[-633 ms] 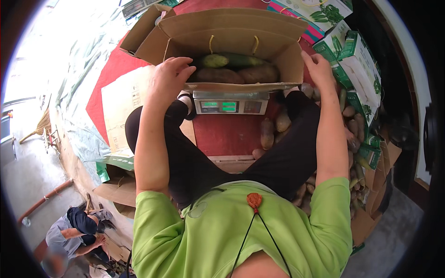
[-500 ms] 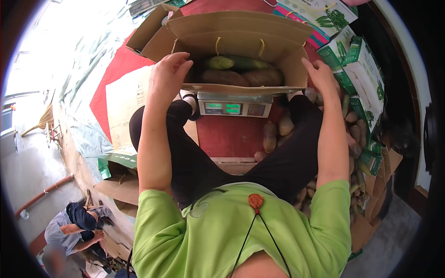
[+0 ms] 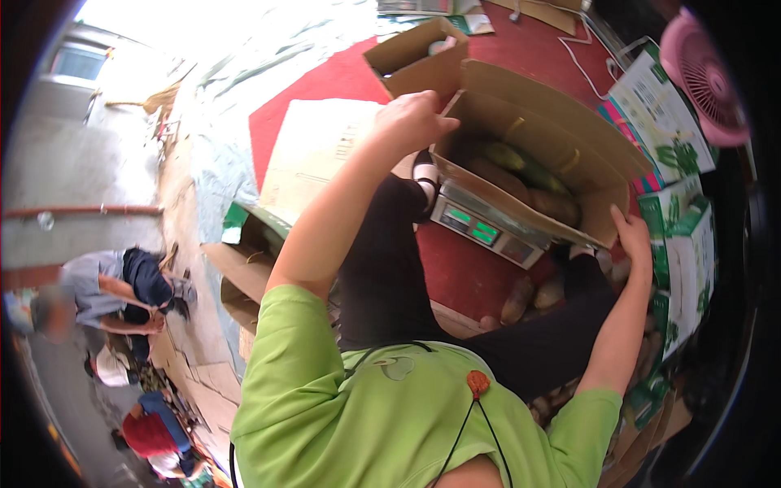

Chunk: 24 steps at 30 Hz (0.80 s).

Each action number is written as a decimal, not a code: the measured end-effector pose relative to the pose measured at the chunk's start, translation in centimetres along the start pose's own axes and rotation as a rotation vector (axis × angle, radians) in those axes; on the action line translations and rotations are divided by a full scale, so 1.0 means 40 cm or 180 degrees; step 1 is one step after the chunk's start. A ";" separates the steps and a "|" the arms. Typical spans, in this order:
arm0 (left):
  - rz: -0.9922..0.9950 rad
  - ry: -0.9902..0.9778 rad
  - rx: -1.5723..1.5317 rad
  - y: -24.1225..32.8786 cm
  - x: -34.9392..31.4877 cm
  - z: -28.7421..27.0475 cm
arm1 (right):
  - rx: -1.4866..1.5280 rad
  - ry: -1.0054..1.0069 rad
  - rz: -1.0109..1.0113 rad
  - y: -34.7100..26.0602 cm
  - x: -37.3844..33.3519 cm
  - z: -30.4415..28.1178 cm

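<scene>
A brown cardboard box (image 3: 561, 98) with yellow cord handles stands tilted in view, its top flap raised. Inside lie green, cucumber-like vegetables (image 3: 541, 175) and brownish elongated ones (image 3: 557, 207), partly in shadow. Under the box is a digital scale (image 3: 486, 230) with a lit green display. My left hand (image 3: 413, 122) is at the box's left end, thumb over the wall and fingers bent outside it. At the right front corner, my right hand (image 3: 633, 236) grips the edge, its fingers partly hidden. Both of my legs straddle the scale.
A smaller open carton (image 3: 419, 61) sits beyond the left end. Printed green-and-white cartons (image 3: 687, 260) and a pink fan (image 3: 706, 77) line the right. A flat cardboard sheet (image 3: 313, 154) lies left on the red mat. Other people (image 3: 122, 293) work at lower left.
The whole view has turned, so the box and scale now appear farther right and slanted. Both hands remain at the box's ends. More people and the pink fan have come into view.
</scene>
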State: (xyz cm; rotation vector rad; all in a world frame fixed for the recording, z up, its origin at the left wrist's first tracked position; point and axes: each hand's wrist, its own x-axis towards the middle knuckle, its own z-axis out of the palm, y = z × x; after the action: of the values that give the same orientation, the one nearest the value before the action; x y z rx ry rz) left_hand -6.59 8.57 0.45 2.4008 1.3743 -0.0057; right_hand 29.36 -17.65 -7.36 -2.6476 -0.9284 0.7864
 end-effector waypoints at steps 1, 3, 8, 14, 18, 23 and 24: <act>-0.0007 -0.0097 0.0119 0.001 0.013 -0.012 | -0.0006 -0.0064 0.0047 -0.004 0.001 -0.001; -0.0047 -0.0149 0.0117 -0.017 0.053 0.003 | 0.0069 0.0092 -0.0174 0.020 0.013 0.017; -0.0250 -0.0820 0.0332 -0.071 0.119 0.095 | -0.0194 0.0125 -0.0170 -0.015 0.027 0.017; -0.0468 -0.0800 0.0149 -0.061 0.109 0.125 | -0.0589 0.0032 -0.0065 -0.039 0.037 0.015; -0.0299 -0.0682 0.0178 -0.090 0.114 0.123 | -0.0702 0.0196 -0.0153 -0.034 0.066 0.014; -0.0390 -0.0771 -0.0003 -0.195 0.127 0.085 | -0.0585 0.0400 -0.0811 -0.114 0.119 -0.014; -0.0381 -0.0656 -0.0010 -0.240 0.125 0.073 | -0.0690 0.0357 -0.0886 -0.205 0.106 -0.025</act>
State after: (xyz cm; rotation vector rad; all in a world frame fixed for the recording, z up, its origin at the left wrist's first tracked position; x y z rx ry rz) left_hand -11.44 16.16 -6.22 2.2399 1.4156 -0.2742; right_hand 28.51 -8.64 -5.20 -2.6212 -1.3807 0.4920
